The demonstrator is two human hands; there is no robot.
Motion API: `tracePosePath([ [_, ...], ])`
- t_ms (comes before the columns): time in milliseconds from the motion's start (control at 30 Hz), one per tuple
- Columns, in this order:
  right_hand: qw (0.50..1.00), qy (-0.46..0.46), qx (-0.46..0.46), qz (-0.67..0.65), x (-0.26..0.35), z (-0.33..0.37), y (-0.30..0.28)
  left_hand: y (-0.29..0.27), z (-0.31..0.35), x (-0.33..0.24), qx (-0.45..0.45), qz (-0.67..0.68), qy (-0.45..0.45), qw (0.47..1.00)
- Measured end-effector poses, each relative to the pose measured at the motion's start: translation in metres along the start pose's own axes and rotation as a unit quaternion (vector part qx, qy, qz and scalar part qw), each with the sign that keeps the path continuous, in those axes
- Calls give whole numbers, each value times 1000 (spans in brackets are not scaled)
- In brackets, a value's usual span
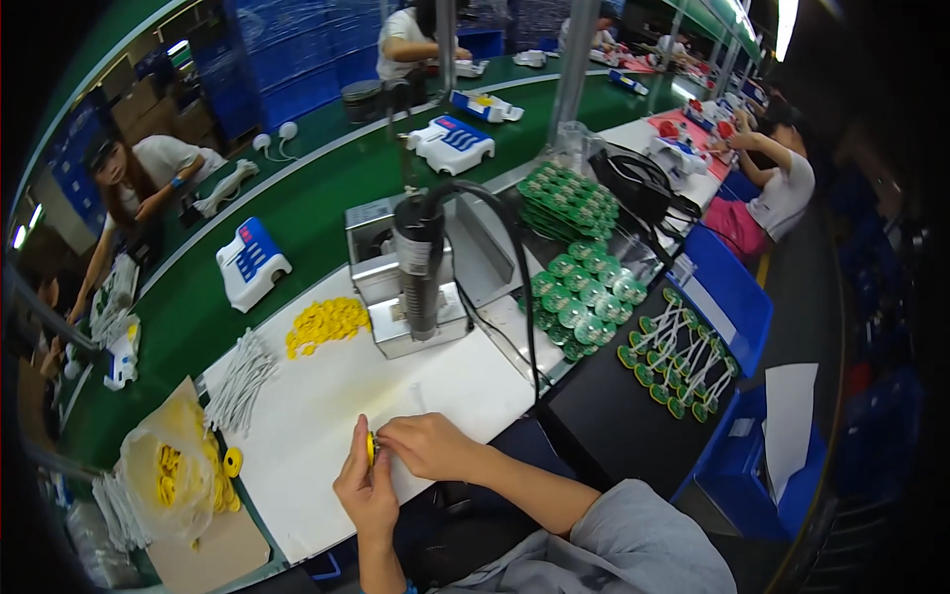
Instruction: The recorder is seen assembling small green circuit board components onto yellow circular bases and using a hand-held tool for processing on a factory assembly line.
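Over the front of the white work surface (327, 396), my left hand (367, 500) grips a small yellow disc (371, 448) on edge between thumb and fingers. Against the disc's right side, the fingers of my right hand (427, 446) are pinched together; what they hold, if anything, is hidden. Beyond my hands stands a metal fixture (421, 342) with a dark cylindrical tool (419, 262) mounted upright on it. A heap of small yellow pieces (329, 325) lies left of the fixture. Beside that heap is a bundle of white wires (242, 381).
At left, a clear bag (148, 445) holds yellow discs. Round green circuit boards (584, 297) sit right of the fixture, with wired discs (678, 361) on a black surface. Blue bins (727, 287) stand at right. White-and-blue housings (252, 262) rest on the green conveyor (327, 252); several people work around.
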State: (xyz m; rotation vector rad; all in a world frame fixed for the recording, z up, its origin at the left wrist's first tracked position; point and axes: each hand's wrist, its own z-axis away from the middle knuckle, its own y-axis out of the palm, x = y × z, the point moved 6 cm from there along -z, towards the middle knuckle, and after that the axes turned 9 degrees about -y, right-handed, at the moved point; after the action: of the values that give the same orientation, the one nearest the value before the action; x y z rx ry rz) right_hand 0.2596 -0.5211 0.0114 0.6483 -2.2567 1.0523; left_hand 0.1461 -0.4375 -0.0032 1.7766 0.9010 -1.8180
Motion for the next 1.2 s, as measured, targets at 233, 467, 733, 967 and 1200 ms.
tracePosePath([
  [233,1000,11,-17,3,4,18,-25,23,10,-10,-4,77,-17,997],
  [467,997,52,26,59,30,19,-42,12,34,-31,-54,187,-4,981],
  [733,993,73,44,88,58,19,-30,-7,57,-43,86,325,7,942],
  [967,993,78,12,88,72,20,-26,-13,67,-56,91,342,-36,935],
  [1200,998,52,-13,31,95,18,-36,-25,69,-59,-4,272,17,962],
])
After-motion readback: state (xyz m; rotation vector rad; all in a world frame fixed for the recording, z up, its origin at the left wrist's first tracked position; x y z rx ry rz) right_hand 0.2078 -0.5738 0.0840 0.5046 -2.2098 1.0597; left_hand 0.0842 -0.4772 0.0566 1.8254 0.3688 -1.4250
